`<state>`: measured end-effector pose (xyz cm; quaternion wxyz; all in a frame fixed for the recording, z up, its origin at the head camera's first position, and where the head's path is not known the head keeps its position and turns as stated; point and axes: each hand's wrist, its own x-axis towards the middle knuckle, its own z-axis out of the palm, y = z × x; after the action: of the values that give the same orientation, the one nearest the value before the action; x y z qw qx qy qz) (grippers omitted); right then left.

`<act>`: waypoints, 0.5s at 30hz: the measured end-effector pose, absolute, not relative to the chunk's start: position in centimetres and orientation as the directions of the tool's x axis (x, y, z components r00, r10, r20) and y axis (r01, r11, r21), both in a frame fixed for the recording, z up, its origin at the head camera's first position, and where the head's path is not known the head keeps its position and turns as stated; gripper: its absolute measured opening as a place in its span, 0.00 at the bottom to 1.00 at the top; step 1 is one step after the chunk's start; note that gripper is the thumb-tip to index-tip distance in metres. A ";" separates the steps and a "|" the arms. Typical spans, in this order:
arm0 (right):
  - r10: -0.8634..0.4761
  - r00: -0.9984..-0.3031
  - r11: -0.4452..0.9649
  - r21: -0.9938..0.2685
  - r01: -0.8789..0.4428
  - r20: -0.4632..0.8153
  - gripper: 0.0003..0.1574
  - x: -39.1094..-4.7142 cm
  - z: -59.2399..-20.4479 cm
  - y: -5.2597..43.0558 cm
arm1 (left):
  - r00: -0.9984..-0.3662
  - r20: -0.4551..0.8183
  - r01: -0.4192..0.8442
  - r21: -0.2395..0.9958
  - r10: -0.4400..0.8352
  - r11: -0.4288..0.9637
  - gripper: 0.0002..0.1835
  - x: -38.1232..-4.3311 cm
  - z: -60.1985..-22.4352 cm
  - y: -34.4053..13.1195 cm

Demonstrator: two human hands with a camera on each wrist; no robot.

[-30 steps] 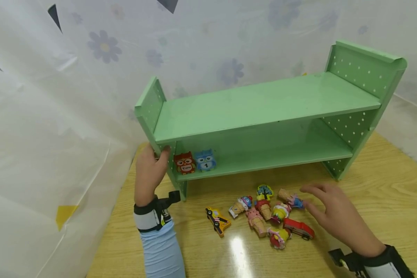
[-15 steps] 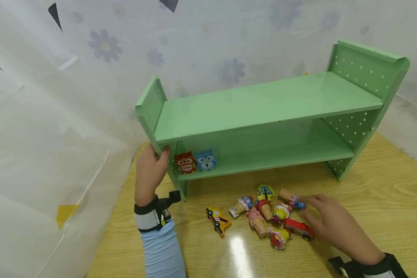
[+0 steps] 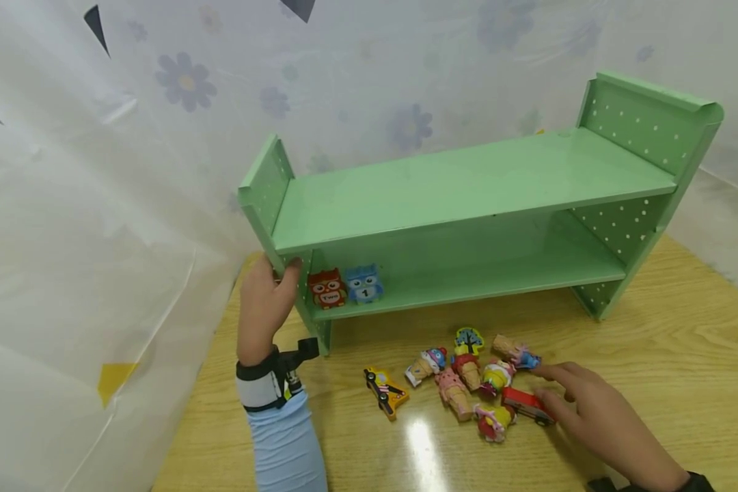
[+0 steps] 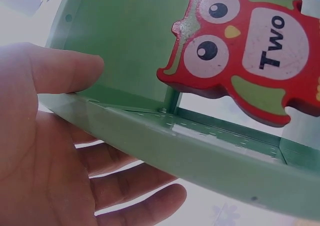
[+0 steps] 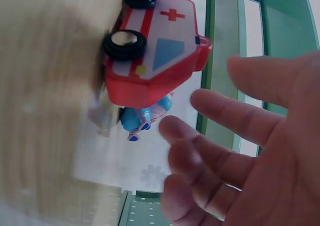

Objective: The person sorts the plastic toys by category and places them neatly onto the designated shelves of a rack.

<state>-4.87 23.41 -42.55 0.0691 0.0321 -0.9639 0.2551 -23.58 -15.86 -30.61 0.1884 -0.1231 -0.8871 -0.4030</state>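
Note:
My left hand (image 3: 263, 307) grips the left side panel of a green two-tier shelf (image 3: 467, 188). In the left wrist view, the thumb lies on one face of the panel and the fingers on the other. Beside it, a red owl block (image 4: 220, 51) marked "Two" stands on the lower tier, with a blue owl block (image 3: 364, 284) marked "1" to its right. My right hand (image 3: 599, 417) hovers over the table at a red toy ambulance (image 3: 527, 404), its fingers loosely spread and nothing in them. An ice-cream-cone figure (image 3: 516, 352) with a blue top lies just beyond the fingertips.
Several ice-cream-cone figures, among them a pink one (image 3: 453, 394), lie in a cluster before the shelf with a tree-shaped block (image 3: 469, 339). A yellow toy vehicle (image 3: 385, 392) lies apart to their left on the wooden table (image 3: 270, 437). Flowered sheeting (image 3: 344, 75) hangs behind.
My right hand has moved down and towards me, from beside the blue-topped cone figure to the red ambulance. The left hand keeps its hold on the shelf.

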 end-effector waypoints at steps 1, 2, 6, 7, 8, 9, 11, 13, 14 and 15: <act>-0.021 -0.989 0.867 -0.490 -0.090 0.144 0.22 -4.8 -42.6 23.4 | -0.898 0.434 0.369 0.668 0.065 0.647 0.24 -23.6 -30.6 -15.9; -0.017 -0.990 0.869 -0.487 -0.084 0.140 0.23 -4.7 -42.6 23.3 | -0.899 0.434 0.368 0.667 0.063 0.648 0.24 -23.6 -30.6 -15.9; -0.014 -0.988 0.874 -0.479 -0.086 0.151 0.25 -4.6 -42.8 23.1 | -0.899 0.435 0.364 0.666 0.058 0.651 0.23 -23.6 -30.7 -16.0; -0.017 -0.987 0.874 -0.478 -0.093 0.160 0.25 -4.6 -42.8 23.1 | -0.898 0.436 0.365 0.665 0.058 0.652 0.23 -23.6 -30.7 -16.0; -0.018 -0.986 0.874 -0.476 -0.097 0.168 0.24 -4.6 -42.9 23.0 | -0.898 0.436 0.365 0.664 0.059 0.652 0.23 -23.6 -30.8 -16.0; -0.017 -0.985 0.874 -0.476 -0.097 0.169 0.23 -4.6 -42.9 23.0 | -0.898 0.436 0.365 0.664 0.059 0.652 0.23 -23.6 -30.8 -16.0; -0.018 -0.985 0.878 -0.469 -0.097 0.169 0.23 -4.6 -43.1 22.9 | -0.897 0.438 0.368 0.662 0.061 0.653 0.23 -23.6 -30.8 -16.0; -0.021 -0.985 0.884 -0.457 -0.098 0.172 0.23 -4.6 -43.3 22.8 | -0.895 0.441 0.371 0.662 0.062 0.651 0.23 -23.7 -30.8 -16.0; -0.022 -0.984 0.888 -0.449 -0.101 0.178 0.24 -4.6 -43.4 22.8 | -0.895 0.443 0.373 0.662 0.062 0.650 0.23 -23.7 -30.8 -16.0; -0.023 -0.982 0.892 -0.440 -0.105 0.187 0.24 -4.6 -43.5 22.8 | -0.893 0.445 0.375 0.661 0.063 0.649 0.23 -23.7 -30.8 -15.9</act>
<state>-4.59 22.76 -43.53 0.0889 0.0329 -0.9685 0.2303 -23.74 -15.94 -30.80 0.1951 -0.1236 -0.8869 -0.4001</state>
